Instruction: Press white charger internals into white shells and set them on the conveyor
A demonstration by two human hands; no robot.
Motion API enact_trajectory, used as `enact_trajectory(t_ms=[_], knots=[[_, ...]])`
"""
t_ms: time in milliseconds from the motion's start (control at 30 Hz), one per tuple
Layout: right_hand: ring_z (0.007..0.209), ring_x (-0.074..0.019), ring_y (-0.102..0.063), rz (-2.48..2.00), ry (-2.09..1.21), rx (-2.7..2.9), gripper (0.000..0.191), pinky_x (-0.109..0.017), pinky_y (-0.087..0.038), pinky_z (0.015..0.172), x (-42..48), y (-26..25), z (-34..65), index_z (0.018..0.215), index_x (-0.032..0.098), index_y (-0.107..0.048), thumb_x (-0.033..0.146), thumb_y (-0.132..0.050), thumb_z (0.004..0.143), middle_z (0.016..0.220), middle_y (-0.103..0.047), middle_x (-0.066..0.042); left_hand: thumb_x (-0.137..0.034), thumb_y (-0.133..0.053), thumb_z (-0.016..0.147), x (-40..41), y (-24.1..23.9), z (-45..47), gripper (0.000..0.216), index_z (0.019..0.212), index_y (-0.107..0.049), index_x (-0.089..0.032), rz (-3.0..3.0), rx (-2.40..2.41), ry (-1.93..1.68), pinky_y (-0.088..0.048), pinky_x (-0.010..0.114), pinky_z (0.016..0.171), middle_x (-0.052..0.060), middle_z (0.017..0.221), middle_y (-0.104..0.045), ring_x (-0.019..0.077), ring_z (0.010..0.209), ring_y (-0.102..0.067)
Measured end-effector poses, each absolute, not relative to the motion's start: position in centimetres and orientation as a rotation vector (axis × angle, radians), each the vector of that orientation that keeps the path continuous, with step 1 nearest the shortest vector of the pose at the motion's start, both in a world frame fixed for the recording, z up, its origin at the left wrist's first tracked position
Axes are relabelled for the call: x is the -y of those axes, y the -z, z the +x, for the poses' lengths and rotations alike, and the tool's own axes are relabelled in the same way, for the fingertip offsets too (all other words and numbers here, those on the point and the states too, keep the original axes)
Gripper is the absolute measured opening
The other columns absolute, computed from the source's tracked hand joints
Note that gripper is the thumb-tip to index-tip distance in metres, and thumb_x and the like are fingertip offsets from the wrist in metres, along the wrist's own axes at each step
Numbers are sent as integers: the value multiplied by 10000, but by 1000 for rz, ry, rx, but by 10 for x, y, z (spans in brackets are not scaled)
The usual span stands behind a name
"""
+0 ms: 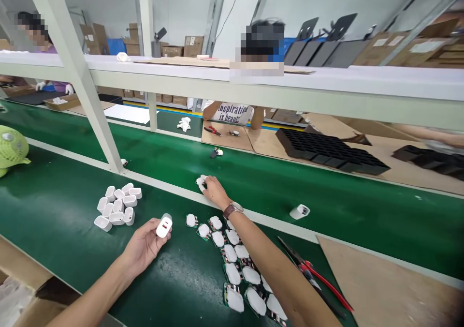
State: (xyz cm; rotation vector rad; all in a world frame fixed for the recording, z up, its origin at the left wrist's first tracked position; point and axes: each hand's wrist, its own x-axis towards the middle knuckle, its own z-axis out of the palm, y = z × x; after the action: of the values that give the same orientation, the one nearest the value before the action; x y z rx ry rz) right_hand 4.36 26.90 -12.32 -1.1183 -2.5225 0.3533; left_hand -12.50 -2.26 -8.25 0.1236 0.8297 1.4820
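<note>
My left hand (145,245) is closed around a white charger housing (164,226) with a red port on its face, held just above the green mat. My right hand (213,191) reaches forward to the white rail of the conveyor, its fingers closed on a small white charger part (200,182). A group of several empty white housings (118,207) lies to the left of my left hand. Under my right forearm runs a double row of several circuit boards with white caps (232,259).
A finished white charger (299,212) lies on the moving green belt (326,196). Red-handled cutters (315,276) lie beside a cardboard sheet (391,288) at right. A green fan (12,148) stands far left. Across the belt, a person works beside black trays (329,150); another person sits at far left.
</note>
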Motion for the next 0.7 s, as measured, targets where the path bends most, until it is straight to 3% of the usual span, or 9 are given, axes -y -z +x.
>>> enact_trajectory(t_ms=[133,267,367,533,700], knots=[[1139,-307,-622,-1069,-349,2512,247,-489,-482,1063,-239,104,77,1167,81,-691,151,-571,963,1169,-690,-188,-268,-804,858,21,87,-130,180,848,-654,-168,239,-892,-1469,-640,217,726,63,902,-750,147,792,-741],[1135,-275,-629,-930,-398,2533,376,-441,-521,1032,-170,82,119,1328,196,-626,189,-577,956,1223,-686,-109,-351,-759,876,-14,79,-142,211,852,-653,-170,888,-1300,-1343,-645,337,733,65,866,-747,203,788,-747],[1064,-255,-666,-665,-574,2577,445,-406,-587,929,-102,76,136,1401,239,-582,200,-594,958,1188,-695,-97,-264,-714,866,-70,64,-155,115,809,-662,-179,1477,-1701,-1156,-611,394,851,74,904,-739,235,869,-740],[1033,-261,-685,-653,-588,2676,383,-430,-609,937,-36,93,132,1297,219,-642,140,-623,923,1136,-732,-80,-120,-725,780,-162,45,-167,149,696,-617,-180,1622,-1903,-1076,-524,423,989,104,923,-680,284,1003,-689],[1281,-308,-610,-663,-336,2709,427,-487,-556,1074,-32,103,139,1210,170,-666,-9,-529,848,1426,-629,-141,-170,-673,876,-158,19,-147,113,764,-661,-163,1734,-1949,-1087,-513,405,985,133,1011,-699,285,1070,-656]])
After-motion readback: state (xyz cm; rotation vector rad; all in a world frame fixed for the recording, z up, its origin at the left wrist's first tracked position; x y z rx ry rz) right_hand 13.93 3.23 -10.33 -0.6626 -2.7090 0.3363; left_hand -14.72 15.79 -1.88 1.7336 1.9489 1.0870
